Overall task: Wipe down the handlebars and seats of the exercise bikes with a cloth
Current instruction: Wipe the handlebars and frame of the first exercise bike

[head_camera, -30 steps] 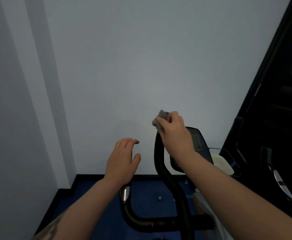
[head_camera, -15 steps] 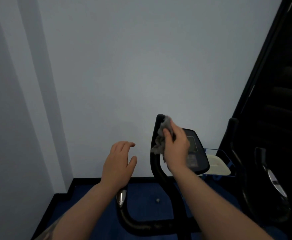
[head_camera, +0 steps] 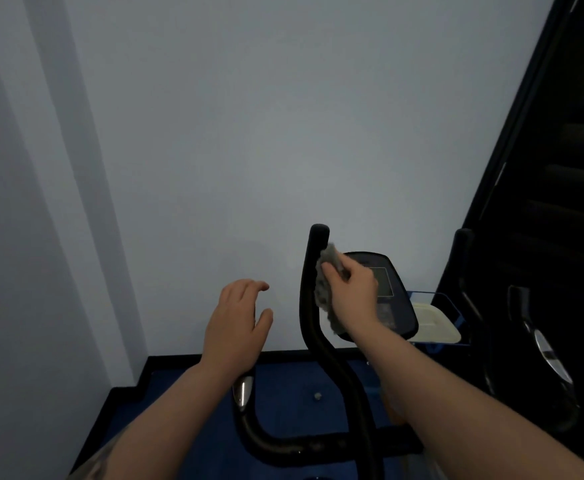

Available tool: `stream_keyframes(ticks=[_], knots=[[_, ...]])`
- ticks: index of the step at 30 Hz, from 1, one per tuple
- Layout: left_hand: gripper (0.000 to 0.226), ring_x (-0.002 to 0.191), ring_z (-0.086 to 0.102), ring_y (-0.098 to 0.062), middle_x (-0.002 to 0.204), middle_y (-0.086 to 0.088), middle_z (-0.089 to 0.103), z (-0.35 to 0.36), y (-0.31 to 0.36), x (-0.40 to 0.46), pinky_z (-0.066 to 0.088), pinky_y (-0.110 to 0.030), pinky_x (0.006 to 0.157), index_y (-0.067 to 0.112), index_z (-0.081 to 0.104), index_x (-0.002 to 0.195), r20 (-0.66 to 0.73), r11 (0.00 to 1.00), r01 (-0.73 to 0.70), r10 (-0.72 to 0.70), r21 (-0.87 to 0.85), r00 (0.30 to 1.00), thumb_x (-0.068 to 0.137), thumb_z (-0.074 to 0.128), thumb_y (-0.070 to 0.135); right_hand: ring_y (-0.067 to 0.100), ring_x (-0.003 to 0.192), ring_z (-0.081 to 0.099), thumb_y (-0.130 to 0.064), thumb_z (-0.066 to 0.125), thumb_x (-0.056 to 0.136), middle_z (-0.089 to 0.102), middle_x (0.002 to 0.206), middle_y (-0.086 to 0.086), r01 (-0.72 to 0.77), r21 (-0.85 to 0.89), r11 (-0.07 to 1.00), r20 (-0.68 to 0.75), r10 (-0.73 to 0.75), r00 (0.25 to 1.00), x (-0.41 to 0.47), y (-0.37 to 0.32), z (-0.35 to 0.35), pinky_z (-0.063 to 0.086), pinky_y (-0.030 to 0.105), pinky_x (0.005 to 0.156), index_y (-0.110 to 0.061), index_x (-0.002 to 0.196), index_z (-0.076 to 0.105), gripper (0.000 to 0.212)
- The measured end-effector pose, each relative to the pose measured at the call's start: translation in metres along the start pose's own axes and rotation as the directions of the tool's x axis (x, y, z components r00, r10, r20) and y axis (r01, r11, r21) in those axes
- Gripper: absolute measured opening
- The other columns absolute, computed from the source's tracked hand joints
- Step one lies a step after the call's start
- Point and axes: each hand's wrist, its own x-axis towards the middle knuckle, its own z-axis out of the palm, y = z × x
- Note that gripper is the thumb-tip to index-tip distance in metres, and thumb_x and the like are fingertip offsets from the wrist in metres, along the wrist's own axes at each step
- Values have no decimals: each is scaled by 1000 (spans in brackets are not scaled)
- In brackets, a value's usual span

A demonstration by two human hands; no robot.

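A black curved handlebar [head_camera: 313,327] of the exercise bike rises in front of me, its rounded tip near the wall. My right hand [head_camera: 351,292] grips a crumpled grey cloth [head_camera: 325,289] and presses it against the upper right side of that bar, a little below the tip. My left hand [head_camera: 237,323] hovers to the left of the bar with relaxed fingers, holding nothing, above a lower grip with a chrome sensor plate [head_camera: 242,393]. The bike's seat is out of view.
The bike's console [head_camera: 387,289] sits right behind my right hand. A blue tray with a cream lid [head_camera: 436,323] lies further right. A second dark machine [head_camera: 543,358] stands at the right edge. White walls close in ahead and left over blue floor [head_camera: 283,386].
My right hand has slid the cloth down from the bar's tip to its upper shaft, so the tip now shows bare. My left hand has stayed hovering in much the same place.
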Motion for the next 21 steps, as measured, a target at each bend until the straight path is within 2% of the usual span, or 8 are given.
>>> stream_keyframes(ticks=[2,4,6,9,11,14,16,21], knots=[[35,121,33,-3,128,9,45,0,0,0,39,-24,90,21,51,129,-3,1000,3,-3,-4,1000,94,55,22,16,83,67,-16,64,91,69,80,-5,9,-75,997,22,-7,1000,3,-3,-10,52,26,74,-21,101,74,15],[35,118,30,1,128,10,45,0,1,0,37,-22,87,22,51,129,-3,1000,6,-6,-7,1000,94,54,23,10,78,65,-18,62,93,69,79,-6,74,-17,997,-48,-75,996,14,-19,-12,51,22,70,-22,94,71,10],[35,119,31,-1,128,10,45,0,1,0,35,-21,87,21,51,129,-2,1000,-1,1,-4,1000,94,54,22,3,77,62,-15,60,94,68,83,-8,120,25,992,-99,-117,988,20,-33,-6,47,14,68,-21,99,71,13],[35,122,33,-4,128,9,46,0,1,-1,35,-20,88,20,51,129,-4,1000,2,-2,-6,1000,94,54,22,4,76,59,-18,58,96,68,85,-3,35,-10,999,-130,-36,991,2,-25,11,42,15,65,-15,107,71,17],[35,123,33,-5,128,8,46,1,2,0,34,-20,88,20,51,129,-12,1000,5,-6,-12,1000,94,55,21,12,83,63,-21,59,96,69,88,0,-17,-107,994,-82,9,997,-16,-13,12,43,21,68,-17,114,70,22],[35,122,33,-5,128,7,47,0,2,-1,35,-21,88,19,52,128,-13,1000,2,-3,-12,1000,93,56,20,22,74,66,-22,62,91,68,74,4,-88,-121,989,12,90,996,-5,-17,-7,51,29,61,-19,86,73,13],[35,122,34,-6,128,7,47,0,2,0,35,-22,88,19,52,128,-14,1000,2,-2,-7,1000,93,56,20,24,67,64,-26,61,91,66,68,5,-80,-55,995,-20,79,997,15,-29,-13,53,33,61,-17,72,67,21],[35,121,31,-3,128,7,46,0,4,-1,34,-21,88,19,52,129,-18,1000,11,-11,-14,1000,94,56,21,15,70,59,-21,56,96,62,72,-3,-13,-73,997,-77,7,997,0,-27,7,46,29,62,-14,83,66,17]])
